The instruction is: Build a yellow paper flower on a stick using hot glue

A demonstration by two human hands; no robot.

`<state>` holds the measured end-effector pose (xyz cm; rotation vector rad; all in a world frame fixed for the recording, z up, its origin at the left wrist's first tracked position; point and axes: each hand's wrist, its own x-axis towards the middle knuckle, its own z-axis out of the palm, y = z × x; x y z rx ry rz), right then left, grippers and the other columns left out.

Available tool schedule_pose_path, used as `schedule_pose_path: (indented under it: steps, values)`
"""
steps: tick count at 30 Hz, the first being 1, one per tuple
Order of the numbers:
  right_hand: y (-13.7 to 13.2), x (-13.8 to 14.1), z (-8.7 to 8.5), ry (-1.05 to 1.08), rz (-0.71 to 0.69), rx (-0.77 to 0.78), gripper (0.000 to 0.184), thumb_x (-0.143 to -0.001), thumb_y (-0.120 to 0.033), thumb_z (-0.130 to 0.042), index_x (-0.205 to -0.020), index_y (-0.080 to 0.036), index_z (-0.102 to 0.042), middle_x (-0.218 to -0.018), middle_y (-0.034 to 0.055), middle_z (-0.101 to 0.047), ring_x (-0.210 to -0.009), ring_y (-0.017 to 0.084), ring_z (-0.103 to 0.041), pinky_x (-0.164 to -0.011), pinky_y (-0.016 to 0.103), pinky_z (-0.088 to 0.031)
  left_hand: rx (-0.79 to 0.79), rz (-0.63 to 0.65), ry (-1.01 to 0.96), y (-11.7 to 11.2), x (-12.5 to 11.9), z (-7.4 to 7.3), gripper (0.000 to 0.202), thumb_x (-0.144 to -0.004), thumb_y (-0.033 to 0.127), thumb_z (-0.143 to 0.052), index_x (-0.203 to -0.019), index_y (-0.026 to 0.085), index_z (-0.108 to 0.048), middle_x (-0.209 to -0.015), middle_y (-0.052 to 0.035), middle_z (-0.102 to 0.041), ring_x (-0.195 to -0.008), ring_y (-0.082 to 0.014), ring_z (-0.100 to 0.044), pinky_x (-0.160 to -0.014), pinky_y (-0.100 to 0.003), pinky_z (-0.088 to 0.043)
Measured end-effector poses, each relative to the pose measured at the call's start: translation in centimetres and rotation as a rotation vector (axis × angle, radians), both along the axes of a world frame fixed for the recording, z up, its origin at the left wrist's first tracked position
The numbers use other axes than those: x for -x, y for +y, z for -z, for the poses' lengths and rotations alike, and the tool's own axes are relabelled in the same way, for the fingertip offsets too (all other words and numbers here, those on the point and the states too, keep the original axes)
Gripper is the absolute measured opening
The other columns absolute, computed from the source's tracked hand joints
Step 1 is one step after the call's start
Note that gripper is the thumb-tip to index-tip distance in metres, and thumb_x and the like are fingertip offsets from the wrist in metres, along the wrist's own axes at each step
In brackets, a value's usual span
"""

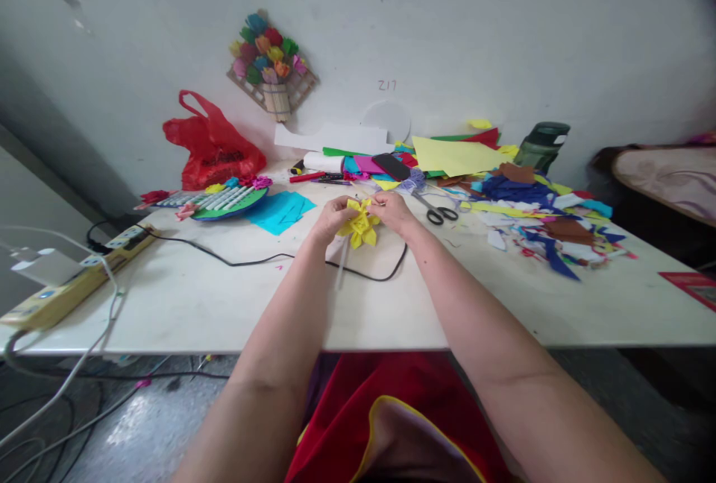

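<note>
A yellow paper flower with pointed petals is held between my two hands over the middle of the table. My left hand grips its left side, fingers closed. From the right, my right hand pinches the petals at the upper edge. A pale, thin stick slants down below the flower near my left hand; whether it is joined to the flower I cannot tell. Scissors with black handles lie just right of my right hand. Blue paper sheets lie to the left.
A black cable runs across the table from a power strip. Paper scraps pile up at the right, near a green bottle. A red bag and a green board with paper-flower stems stand left. A phone lies behind my hands.
</note>
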<state>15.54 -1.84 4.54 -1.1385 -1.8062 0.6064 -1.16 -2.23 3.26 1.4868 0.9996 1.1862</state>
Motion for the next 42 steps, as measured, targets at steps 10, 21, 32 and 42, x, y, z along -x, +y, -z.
schedule_pose_path:
  steps: [10, 21, 32, 42]
  values:
    - [0.41, 0.11, 0.3, 0.002, 0.025, -0.032, 0.018, -0.062, -0.024, -0.056, -0.049, -0.019, -0.045, -0.078, 0.0012, -0.061, -0.079, 0.016, -0.056, -0.075, 0.028, -0.043, -0.007, 0.013, 0.034, -0.25, -0.12, -0.16, 0.019, -0.055, 0.026, -0.061, -0.07, 0.014, -0.063, -0.057, 0.0007, -0.056, -0.054, -0.0121, -0.052, -0.052, -0.023, -0.039]
    - [0.43, 0.36, 0.42, 0.053, -0.001, -0.115, 0.017, -0.063, -0.022, -0.059, -0.052, -0.021, -0.046, -0.102, 0.0067, -0.065, -0.095, 0.021, -0.058, -0.09, 0.036, -0.044, 0.043, -0.025, -0.064, -0.27, -0.17, -0.29, 0.018, -0.053, 0.023, -0.059, -0.069, 0.015, -0.062, -0.056, 0.0008, -0.056, -0.049, -0.0098, -0.048, -0.047, -0.022, -0.035]
    - [0.41, 0.41, 0.44, 0.044, 0.005, -0.068, 0.025, -0.063, -0.02, -0.059, -0.047, -0.021, -0.04, -0.101, 0.0061, -0.064, -0.093, 0.02, -0.058, -0.089, 0.035, -0.042, 0.063, -0.02, -0.099, -0.3, -0.23, -0.25, 0.035, -0.053, 0.019, -0.058, -0.088, 0.019, -0.062, -0.053, 0.0039, -0.055, -0.047, -0.0117, -0.051, -0.046, -0.022, -0.036]
    - [0.65, 0.28, 0.71, 0.077, -0.019, -0.073, 0.023, -0.064, -0.023, -0.059, -0.048, -0.02, -0.042, -0.103, 0.0073, -0.064, -0.092, 0.019, -0.058, -0.089, 0.034, -0.042, 0.11, -0.024, -0.066, -0.19, -0.34, -0.37, 0.015, -0.054, 0.026, -0.063, -0.064, 0.017, -0.058, -0.051, 0.002, -0.05, -0.046, -0.0096, -0.044, -0.044, -0.022, -0.029]
